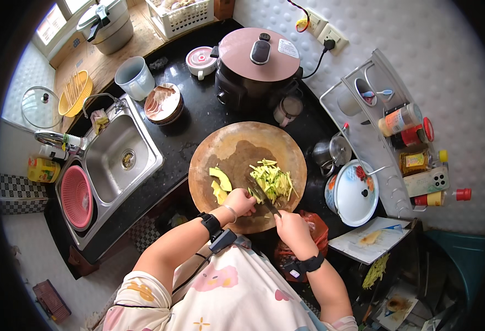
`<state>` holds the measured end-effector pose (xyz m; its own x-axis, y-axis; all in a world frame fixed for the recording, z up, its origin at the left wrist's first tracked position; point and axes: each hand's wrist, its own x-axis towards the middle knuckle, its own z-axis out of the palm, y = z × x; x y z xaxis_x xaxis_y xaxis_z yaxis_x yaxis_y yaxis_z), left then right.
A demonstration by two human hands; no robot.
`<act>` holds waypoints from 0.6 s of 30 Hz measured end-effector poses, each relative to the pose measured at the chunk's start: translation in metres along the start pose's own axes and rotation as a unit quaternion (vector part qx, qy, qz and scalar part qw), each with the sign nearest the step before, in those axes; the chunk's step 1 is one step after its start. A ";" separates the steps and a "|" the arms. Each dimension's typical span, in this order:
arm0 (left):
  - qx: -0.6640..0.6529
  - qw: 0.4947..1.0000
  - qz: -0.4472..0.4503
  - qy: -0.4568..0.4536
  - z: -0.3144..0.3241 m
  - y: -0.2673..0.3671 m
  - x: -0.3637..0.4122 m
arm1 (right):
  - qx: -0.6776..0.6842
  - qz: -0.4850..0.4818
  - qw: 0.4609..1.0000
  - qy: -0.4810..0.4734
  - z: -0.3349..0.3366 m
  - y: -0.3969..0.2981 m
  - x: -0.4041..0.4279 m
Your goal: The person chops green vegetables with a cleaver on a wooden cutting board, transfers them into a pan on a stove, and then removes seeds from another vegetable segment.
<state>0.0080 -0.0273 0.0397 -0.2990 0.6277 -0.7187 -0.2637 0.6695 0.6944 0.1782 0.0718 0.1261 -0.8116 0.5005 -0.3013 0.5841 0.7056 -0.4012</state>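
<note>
A round wooden chopping board (242, 145) lies in front of me, with a dark wet patch across its middle. My right hand (294, 232) grips the handle of a kitchen knife (263, 193), whose blade slants up and left across the board. Beside the blade, my left hand (241, 202) has its fingers curled down on pale green vegetable slices, mostly hidden beneath them. Thin yellow-green vegetable shreds (273, 180) are heaped right of the blade. To the left lie larger yellow-green vegetable pieces (220, 178), apart from the heap.
Left is a steel sink (114, 165) with a pink colander (76, 197). Stacked bowls (163, 103) and an electric cooker (259, 62) stand behind the board. Rightward are a metal pot (327, 153), a lidded enamel basin (356, 192) and a rack of bottles (414, 161). A red plastic bag (314, 225) sits near my right wrist.
</note>
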 end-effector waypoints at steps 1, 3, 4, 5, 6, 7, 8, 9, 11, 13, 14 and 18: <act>-0.002 1.000 -0.004 0.000 0.000 0.000 0.000 | -0.007 -0.012 1.000 0.005 -0.004 -0.003 -0.004; -0.003 1.000 -0.009 -0.001 0.000 -0.001 0.001 | -0.014 -0.023 1.000 0.010 -0.012 -0.010 -0.009; -0.009 1.000 -0.011 0.000 0.000 -0.001 0.002 | -0.026 -0.021 0.999 -0.008 -0.015 -0.013 -0.010; -0.016 1.000 -0.012 0.001 0.000 -0.002 0.002 | -0.039 -0.019 0.999 -0.025 -0.015 -0.015 -0.011; -0.019 1.000 0.002 0.001 0.001 0.001 -0.001 | -0.040 -0.013 0.999 -0.023 -0.012 -0.013 -0.009; -0.018 1.000 0.004 0.000 0.002 0.002 -0.002 | -0.048 -0.006 0.998 -0.032 -0.003 -0.010 -0.003; -0.010 1.000 -0.002 0.006 0.003 0.002 -0.003 | -0.056 0.002 0.998 -0.041 0.002 -0.007 0.000; -0.003 1.000 -0.009 0.015 0.002 0.003 -0.003 | -0.056 0.000 0.998 -0.041 0.001 -0.006 0.001; -0.010 1.000 -0.010 0.015 0.002 0.004 -0.005 | 0.004 -0.010 1.000 0.007 0.000 -0.001 -0.001; -0.021 1.000 -0.011 0.009 0.003 0.002 -0.004 | -0.011 -0.011 1.000 0.002 -0.007 -0.004 -0.006; -0.018 1.000 -0.012 0.012 0.002 0.002 -0.002 | -0.026 -0.009 1.000 -0.002 -0.011 -0.006 -0.007; -0.017 1.000 -0.004 0.018 0.003 0.006 -0.006 | -0.058 0.018 0.996 -0.069 -0.010 -0.013 -0.008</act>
<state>0.0112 -0.0256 0.0481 -0.3291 0.6071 -0.7233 -0.2970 0.6605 0.6896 0.1770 0.0639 0.1421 -0.7757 0.4594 -0.4326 0.6017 0.7451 -0.2878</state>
